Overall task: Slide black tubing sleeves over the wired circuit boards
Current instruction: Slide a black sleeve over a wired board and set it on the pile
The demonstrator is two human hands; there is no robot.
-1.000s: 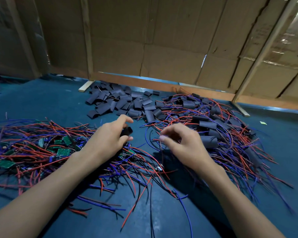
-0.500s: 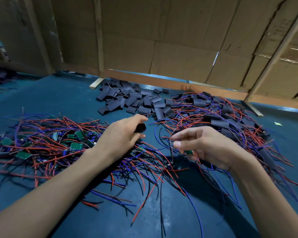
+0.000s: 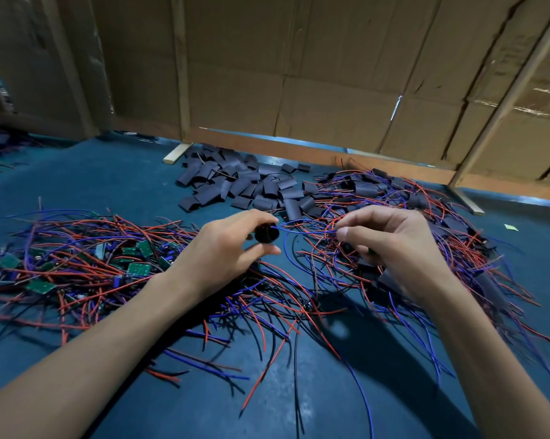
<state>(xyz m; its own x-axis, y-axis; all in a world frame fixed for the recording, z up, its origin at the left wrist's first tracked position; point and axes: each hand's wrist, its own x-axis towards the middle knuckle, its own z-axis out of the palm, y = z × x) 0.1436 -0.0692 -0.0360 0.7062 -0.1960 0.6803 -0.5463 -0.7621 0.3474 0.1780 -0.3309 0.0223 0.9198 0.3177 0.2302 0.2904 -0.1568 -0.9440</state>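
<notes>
My left hand [image 3: 226,248] has its grip closed around one black tubing sleeve [image 3: 265,235], the open mouth turned toward my right. My right hand [image 3: 390,245] pinches a bundle of blue and red wires [image 3: 302,228], and the blue tip sits right at the sleeve's opening. The circuit board these wires belong to is tucked under my right fingers, so I cannot tell how it is oriented.

My worry is the loose ends. If one red strand splays outside the mouth while the others go in, the sleeve will jam or ride over only part of the harness. The soft tube could also flatten under my thumb and close its own opening. The tangled finished pile [image 3: 394,198] just behind my right hand could snag the trailing leads and drag neighbours along.

Compared with half a second ago, my hands are closer together: the right one has lifted the wires up level with the sleeve, where before it was lower and apart, and the sleeve's mouth now faces the wire tips. The unsleeved boards [image 3: 137,269] on the table [image 3: 299,407] by my left wrist look unmoved.
</notes>
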